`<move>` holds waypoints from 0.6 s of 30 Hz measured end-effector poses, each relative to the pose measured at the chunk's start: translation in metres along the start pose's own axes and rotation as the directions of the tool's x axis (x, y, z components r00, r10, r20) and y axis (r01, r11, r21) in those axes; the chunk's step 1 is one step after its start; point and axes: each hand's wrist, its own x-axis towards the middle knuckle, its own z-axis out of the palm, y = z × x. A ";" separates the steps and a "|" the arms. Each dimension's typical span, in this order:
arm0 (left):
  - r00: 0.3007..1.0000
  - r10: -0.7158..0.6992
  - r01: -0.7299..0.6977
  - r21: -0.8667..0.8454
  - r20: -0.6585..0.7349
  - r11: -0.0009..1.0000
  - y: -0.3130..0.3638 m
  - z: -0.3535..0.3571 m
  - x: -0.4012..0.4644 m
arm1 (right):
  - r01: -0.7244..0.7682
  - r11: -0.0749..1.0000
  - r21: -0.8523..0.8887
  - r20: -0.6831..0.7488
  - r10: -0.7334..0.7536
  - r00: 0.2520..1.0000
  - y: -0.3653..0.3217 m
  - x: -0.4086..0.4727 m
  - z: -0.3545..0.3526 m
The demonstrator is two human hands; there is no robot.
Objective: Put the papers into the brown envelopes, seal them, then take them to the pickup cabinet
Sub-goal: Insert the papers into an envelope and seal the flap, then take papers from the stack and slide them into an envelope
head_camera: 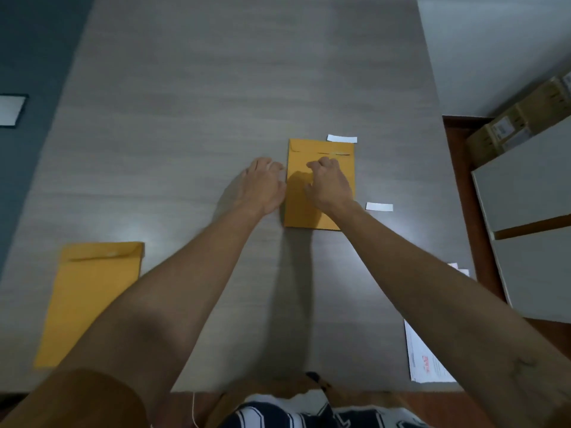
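A brown envelope [321, 183] lies flat on the grey desk [216, 88], a little right of the middle, its flap end pointing away from the person. It is plain mustard-brown paper, a tall rectangle, with the flap folded down and a thin dark line across it where the flap edge meets the body. The right hand [329, 186] rests on top of it with the fingers curled under into a loose fist, knuckles pressing on the paper just below the flap; nothing seems to be gripped in it. The left hand [262, 186] sits at the envelope's left edge, fingers bent down to the desk and touching that edge; whether it pinches the paper I cannot tell.

Two small white paper strips lie beside the envelope: one strip [342, 139] just past its far right corner, the second strip [379, 206] off its right side. A second brown envelope [89, 301] of the same shape lies flat near the left front of the desk, flap down. A stack of white printed papers [426, 359] sits at the desk's right front edge. The desk top is smooth, with a faint wood-grain pattern and soft glare spots.
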 end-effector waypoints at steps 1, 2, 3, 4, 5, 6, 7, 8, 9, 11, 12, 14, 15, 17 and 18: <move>1.000 -0.021 0.021 -0.014 -0.004 1.000 -0.009 0.000 -0.013 | 0.022 1.000 0.003 0.004 -0.022 1.000 -0.011 -0.008 0.005; 0.999 -0.048 0.048 -0.027 -0.016 0.999 -0.020 -0.001 -0.028 | 0.052 0.999 0.005 0.012 -0.052 0.999 -0.023 -0.016 0.012; 0.996 -0.079 0.077 -0.041 -0.036 0.996 -0.031 -0.002 -0.041 | 0.078 0.997 0.012 0.016 -0.078 0.997 -0.035 -0.024 0.018; 0.992 -0.117 0.114 -0.054 -0.054 0.992 -0.044 -0.004 -0.055 | 0.103 0.994 0.023 0.017 -0.103 0.995 -0.048 -0.032 0.024; 0.985 -0.154 0.149 -0.063 -0.073 0.987 -0.056 -0.006 -0.071 | 0.124 0.992 0.034 0.023 -0.125 0.992 -0.063 -0.041 0.029; 0.978 -0.190 0.185 -0.070 -0.080 0.980 -0.067 -0.008 -0.085 | 0.144 0.989 0.035 0.037 -0.145 0.989 -0.074 -0.050 0.034; 0.969 -0.231 0.225 -0.073 -0.092 0.972 -0.079 -0.012 -0.102 | 0.172 0.985 0.029 0.061 -0.173 0.983 -0.089 -0.059 0.040; 0.957 -0.271 0.265 -0.071 -0.106 0.962 -0.092 -0.016 -0.119 | 0.203 0.979 0.022 0.084 -0.204 0.975 -0.104 -0.067 0.047; 0.944 -0.306 0.300 -0.064 -0.125 0.952 -0.104 -0.020 -0.135 | 0.225 0.974 0.025 0.101 -0.226 0.969 -0.118 -0.074 0.053; 0.908 -0.380 0.379 -0.045 -0.174 0.924 -0.131 -0.025 -0.166 | 0.249 0.967 0.051 0.145 -0.253 0.956 -0.148 -0.087 0.067; 0.884 -0.424 0.423 -0.047 -0.197 0.905 -0.145 -0.027 -0.182 | 0.268 0.962 0.060 0.165 -0.274 0.947 -0.163 -0.092 0.074; 0.835 -0.498 0.499 -0.061 -0.236 0.865 -0.168 -0.031 -0.209 | 0.299 0.952 0.070 0.183 -0.307 0.934 -0.189 -0.100 0.086; 0.801 -0.542 0.544 -0.066 -0.256 0.836 -0.181 -0.035 -0.225 | 0.321 0.944 0.071 0.188 -0.329 0.925 -0.206 -0.105 0.092; 0.726 -0.630 0.635 -0.082 -0.275 0.768 -0.206 -0.039 -0.254 | 0.365 0.928 0.076 0.178 -0.372 0.911 -0.237 -0.110 0.103; 0.691 -0.674 0.678 -0.086 -0.261 0.730 -0.219 -0.039 -0.267 | 0.378 0.922 0.086 0.171 -0.387 0.906 -0.251 -0.112 0.108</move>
